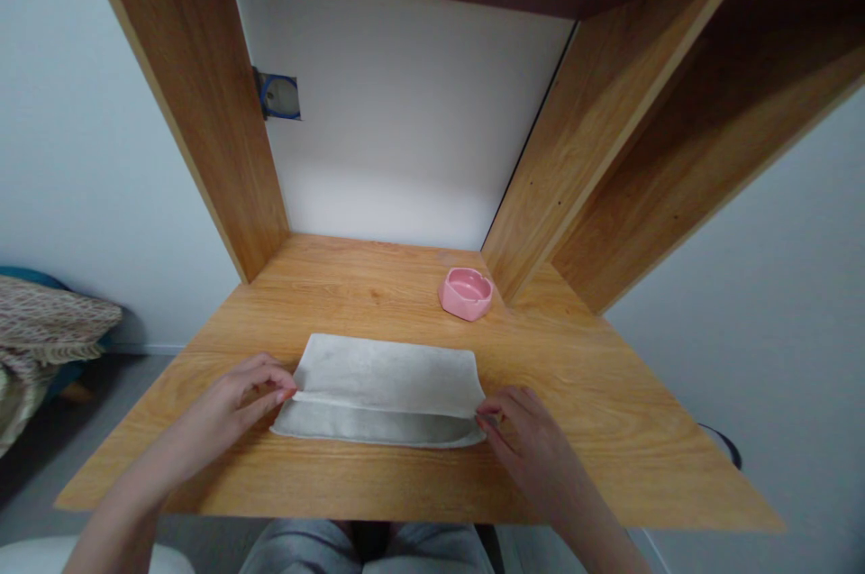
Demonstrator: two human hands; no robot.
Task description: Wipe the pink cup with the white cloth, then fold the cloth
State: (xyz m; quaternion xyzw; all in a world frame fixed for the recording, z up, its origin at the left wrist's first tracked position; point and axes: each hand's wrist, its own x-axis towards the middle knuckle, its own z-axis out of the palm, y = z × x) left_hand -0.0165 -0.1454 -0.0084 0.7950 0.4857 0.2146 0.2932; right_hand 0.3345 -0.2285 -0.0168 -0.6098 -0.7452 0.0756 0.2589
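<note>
A pale grey-white cloth (388, 371) lies on the wooden desk, its near part partly covered by a folded-over flap. My left hand (253, 394) pinches the left end of the flap's edge between thumb and fingers. At the opposite end, my right hand (520, 425) grips the right corner of the same edge. Between the two hands the edge runs nearly straight, and a strip of the lower layer shows in front of it. Part of each grip is hidden by the fingers.
A pink faceted ashtray (466, 293) stands behind the cloth, near the upright wooden panel (568, 150). Side panels and a shelf frame the wooden desk (365, 488). A wall socket opening (279, 96) is at the back left. A fringed blanket (47, 322) lies at far left.
</note>
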